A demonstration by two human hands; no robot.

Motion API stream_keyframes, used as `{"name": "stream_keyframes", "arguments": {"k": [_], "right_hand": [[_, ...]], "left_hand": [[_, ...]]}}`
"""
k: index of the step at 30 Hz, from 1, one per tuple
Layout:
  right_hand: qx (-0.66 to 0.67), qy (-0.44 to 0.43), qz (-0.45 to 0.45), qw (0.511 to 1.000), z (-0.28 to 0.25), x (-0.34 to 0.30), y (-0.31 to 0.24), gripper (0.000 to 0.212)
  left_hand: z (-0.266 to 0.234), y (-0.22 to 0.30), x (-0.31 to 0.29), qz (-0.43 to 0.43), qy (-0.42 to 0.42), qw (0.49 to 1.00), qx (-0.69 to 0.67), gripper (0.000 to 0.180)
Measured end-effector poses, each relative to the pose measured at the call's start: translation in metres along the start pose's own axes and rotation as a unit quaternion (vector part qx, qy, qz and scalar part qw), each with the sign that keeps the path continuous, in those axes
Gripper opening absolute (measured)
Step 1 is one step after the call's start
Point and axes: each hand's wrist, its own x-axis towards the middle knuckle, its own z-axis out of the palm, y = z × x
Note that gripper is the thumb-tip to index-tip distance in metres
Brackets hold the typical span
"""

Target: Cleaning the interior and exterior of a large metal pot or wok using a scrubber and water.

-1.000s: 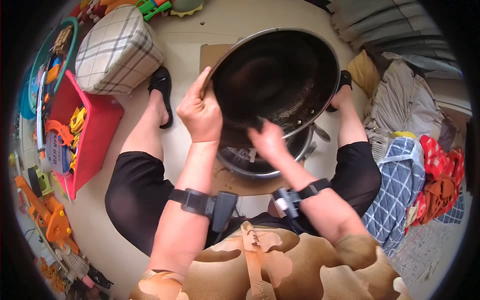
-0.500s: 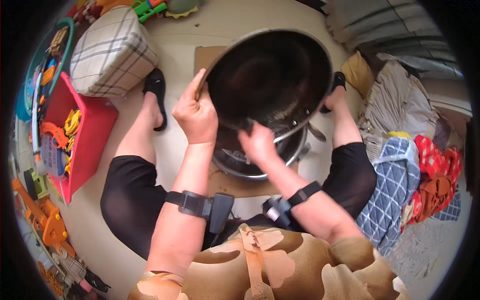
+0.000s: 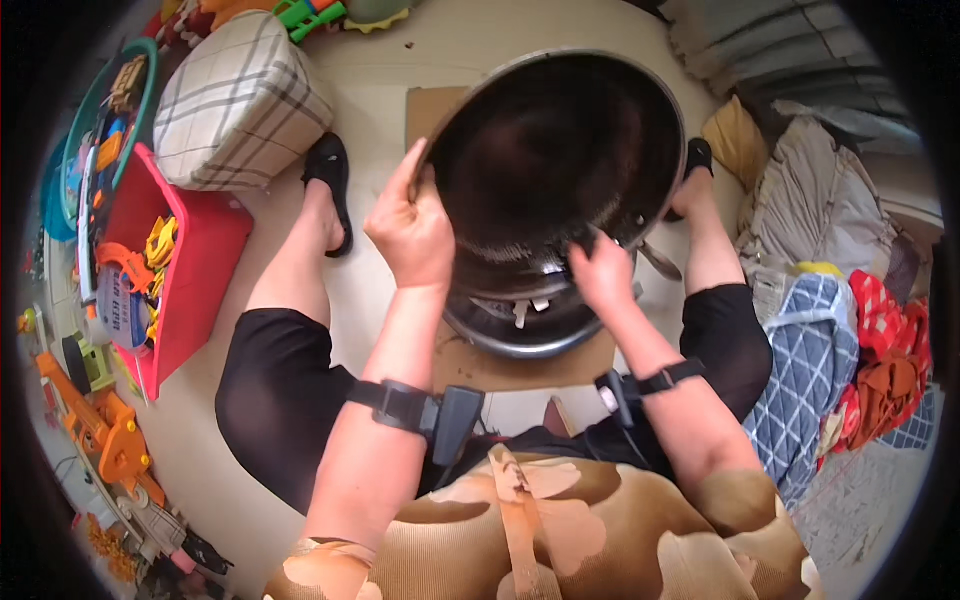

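Observation:
A large dark wok [image 3: 550, 140] is tilted toward me, its blackened inside facing up. My left hand [image 3: 412, 235] is closed on the wok's left rim, thumb pointing up along the edge. My right hand [image 3: 604, 275] is closed, with its fingertips against the lower inside of the wok; something small and dark shows there, too unclear to name. Wet-looking glints lie on the wok's surface beside those fingers. Beneath the wok, partly hidden by it, rests a round metal-rimmed basin [image 3: 530, 349] with whitish pieces in it.
Cardboard [image 3: 480, 371] lies under the basin, between my legs. At left stand a red bin [image 3: 200, 290] of toys, a checked cloth-covered seat [image 3: 235, 105] and orange toy parts [image 3: 105, 435]. Piled clothes and a blue checked cloth [image 3: 800, 350] are on the right.
My right hand has moved right along the wok's lower inside. The whole view has shifted slightly, and more of the whitish pieces in the basin now shows.

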Motion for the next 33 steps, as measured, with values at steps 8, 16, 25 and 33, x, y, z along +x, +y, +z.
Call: {"name": "stream_keyframes", "arguments": {"k": [8, 16, 25, 33], "right_hand": [[-0.041, -0.015, -0.067, 0.997, 0.035, -0.013, -0.019, 0.034], [-0.007, -0.085, -0.049, 0.995, 0.058, -0.016, -0.047, 0.037], [-0.043, -0.041, -0.057, 0.997, 0.051, -0.025, -0.048, 0.034], [-0.027, 0.005, -0.037, 0.999, 0.054, -0.026, -0.039, 0.028]], "left_hand": [[0.003, 0.006, 0.0, -0.065, -0.006, 0.997, -0.05, 0.026], [0.002, 0.002, 0.0, -0.042, -0.031, 0.999, -0.002, 0.025], [0.004, 0.007, 0.005, -0.028, -0.02, 0.999, 0.0, 0.02], [0.012, -0.001, 0.005, -0.007, -0.016, 1.0, -0.019, 0.024]]}}
